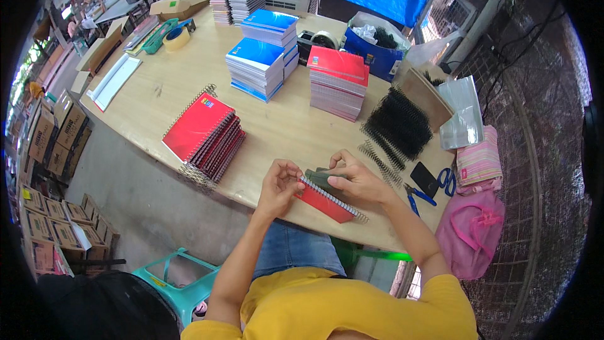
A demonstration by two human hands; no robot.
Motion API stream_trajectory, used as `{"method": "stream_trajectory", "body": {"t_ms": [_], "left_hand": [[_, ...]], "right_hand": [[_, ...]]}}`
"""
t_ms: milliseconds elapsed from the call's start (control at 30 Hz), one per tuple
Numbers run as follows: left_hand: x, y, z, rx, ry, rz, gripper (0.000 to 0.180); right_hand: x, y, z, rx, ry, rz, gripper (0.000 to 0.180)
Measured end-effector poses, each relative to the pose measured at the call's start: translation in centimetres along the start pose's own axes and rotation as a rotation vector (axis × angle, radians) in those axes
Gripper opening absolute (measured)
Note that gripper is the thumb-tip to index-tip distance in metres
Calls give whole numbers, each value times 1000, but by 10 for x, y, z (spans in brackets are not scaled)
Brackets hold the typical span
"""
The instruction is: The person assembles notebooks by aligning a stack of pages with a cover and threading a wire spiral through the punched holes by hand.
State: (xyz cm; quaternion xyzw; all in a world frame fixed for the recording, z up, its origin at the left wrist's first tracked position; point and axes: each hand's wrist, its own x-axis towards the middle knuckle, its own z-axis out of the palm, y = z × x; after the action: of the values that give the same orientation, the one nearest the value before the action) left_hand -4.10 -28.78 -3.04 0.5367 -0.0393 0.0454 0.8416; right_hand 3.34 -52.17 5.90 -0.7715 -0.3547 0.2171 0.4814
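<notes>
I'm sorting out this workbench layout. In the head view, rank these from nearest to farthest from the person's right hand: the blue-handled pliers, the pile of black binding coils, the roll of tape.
1. Blue-handled pliers: just to the right of the right hand, at the table's near edge.
2. Pile of black binding coils: farther up the table, up and right of the hand.
3. Roll of tape: far across the table, on the left.

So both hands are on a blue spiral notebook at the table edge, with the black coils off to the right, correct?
Not quite: the spiral notebook under the left hand and right hand is red, not blue, as the head view shows. It does lie at the table edge, with the black coils to the right.
</notes>
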Motion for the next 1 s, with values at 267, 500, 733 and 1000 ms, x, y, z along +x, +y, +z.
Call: {"method": "stream_trajectory", "body": {"t_ms": [267,500,733,1000], "left_hand": [[-8,15,2,-87,76,1,61],[-12,40,24,-118,133,-50,83],[-16,48,30,-77,47,-126,91],[-19,53,38,15,93,-117,96]], "right_hand": [[-144,47,-14,-1054,795,536,54],[-173,58,-3,-1105,764,554,46],[-113,5,-19,-650,784,-50,44],[-15,-83,-25,-1160,304,-552,41]]}}
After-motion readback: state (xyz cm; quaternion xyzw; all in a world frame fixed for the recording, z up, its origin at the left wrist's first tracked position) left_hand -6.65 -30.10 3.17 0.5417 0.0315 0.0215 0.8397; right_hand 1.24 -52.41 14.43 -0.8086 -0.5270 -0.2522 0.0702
